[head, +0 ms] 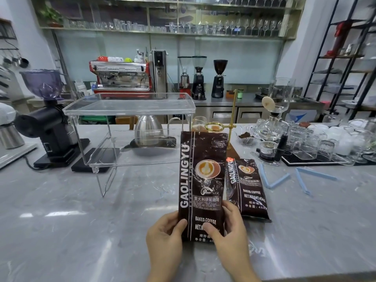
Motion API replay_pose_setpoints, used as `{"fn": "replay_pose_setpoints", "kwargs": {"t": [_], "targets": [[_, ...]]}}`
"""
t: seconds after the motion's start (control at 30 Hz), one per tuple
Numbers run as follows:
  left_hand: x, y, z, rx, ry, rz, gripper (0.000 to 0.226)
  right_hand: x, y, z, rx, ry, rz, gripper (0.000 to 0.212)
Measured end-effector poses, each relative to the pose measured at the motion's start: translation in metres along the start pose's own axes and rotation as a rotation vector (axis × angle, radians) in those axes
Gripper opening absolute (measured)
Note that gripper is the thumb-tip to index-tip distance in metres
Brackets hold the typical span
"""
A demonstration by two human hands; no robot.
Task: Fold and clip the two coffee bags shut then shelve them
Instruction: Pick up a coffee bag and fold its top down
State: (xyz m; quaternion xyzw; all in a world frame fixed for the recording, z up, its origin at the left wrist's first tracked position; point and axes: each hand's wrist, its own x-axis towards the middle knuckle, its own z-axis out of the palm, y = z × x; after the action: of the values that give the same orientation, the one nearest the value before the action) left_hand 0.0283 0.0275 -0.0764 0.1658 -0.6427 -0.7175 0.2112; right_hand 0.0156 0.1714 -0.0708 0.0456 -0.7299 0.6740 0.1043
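Note:
A tall dark-brown coffee bag [202, 180] stands upright at the middle of the grey marble counter, its top unfolded. My left hand [165, 239] grips its lower left edge and my right hand [227, 235] grips its lower right, thumb across the front. A second, identical coffee bag [247, 188] lies flat on the counter just to the right. Two open light-blue sealing clips lie further right: the nearer clip [273, 180] and the farther clip [309, 178]. A clear acrylic shelf rack [130, 106] stands at the left behind the bag.
A black grinder [46, 123] sits at the far left. A steel kettle [149, 131] shows behind the rack. A brass dripper stand [232, 127], a siphon brewer [273, 127] and several glasses on a black mat [317, 147] crowd the right.

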Motion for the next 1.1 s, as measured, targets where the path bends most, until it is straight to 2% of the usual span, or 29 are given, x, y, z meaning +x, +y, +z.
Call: {"fn": "replay_pose_setpoints", "kwargs": {"t": [0.13, 0.2, 0.23, 0.4, 0.5, 0.6, 0.7, 0.77, 0.83, 0.9, 1.0, 1.1], "targets": [[0.001, -0.001, -0.003, -0.020, -0.042, 0.044, 0.030, -0.002, 0.001, 0.002, 0.013, -0.012, 0.012, 0.062], [0.002, 0.002, -0.004, -0.051, -0.130, 0.042, 0.020, -0.001, 0.002, -0.003, 0.026, -0.043, 0.018, 0.061], [0.001, 0.005, -0.004, -0.060, -0.180, 0.031, 0.024, -0.001, 0.000, -0.006, 0.032, -0.067, 0.013, 0.060], [0.009, 0.012, -0.005, 0.050, -0.384, 0.012, 0.080, -0.003, -0.010, -0.019, 0.008, -0.259, -0.002, 0.048], [0.018, 0.012, -0.005, 0.080, -0.429, 0.046, 0.093, 0.004, -0.023, -0.031, -0.059, -0.355, 0.027, 0.049], [0.018, 0.015, -0.006, 0.073, -0.470, 0.068, 0.085, 0.024, -0.053, -0.041, -0.106, -0.288, 0.061, 0.057], [0.014, 0.019, -0.009, 0.091, -0.509, 0.088, 0.082, 0.054, -0.105, -0.052, -0.188, -0.186, -0.136, 0.055], [0.013, 0.020, -0.011, 0.096, -0.527, 0.088, 0.082, 0.075, -0.138, -0.057, -0.234, -0.231, -0.258, 0.047], [0.013, 0.021, -0.011, 0.107, -0.534, 0.092, 0.082, 0.092, -0.163, -0.059, -0.321, -0.348, -0.322, 0.029], [0.014, 0.020, -0.012, 0.117, -0.535, 0.105, 0.083, 0.104, -0.178, -0.058, -0.493, -0.465, -0.357, 0.016], [0.015, 0.018, -0.013, 0.120, -0.540, 0.119, 0.085, 0.121, -0.181, -0.059, -0.702, -0.477, -0.412, 0.015], [0.015, 0.015, -0.013, 0.106, -0.543, 0.123, 0.083, 0.130, -0.181, -0.059, -0.726, -0.504, -0.362, 0.021]]}}
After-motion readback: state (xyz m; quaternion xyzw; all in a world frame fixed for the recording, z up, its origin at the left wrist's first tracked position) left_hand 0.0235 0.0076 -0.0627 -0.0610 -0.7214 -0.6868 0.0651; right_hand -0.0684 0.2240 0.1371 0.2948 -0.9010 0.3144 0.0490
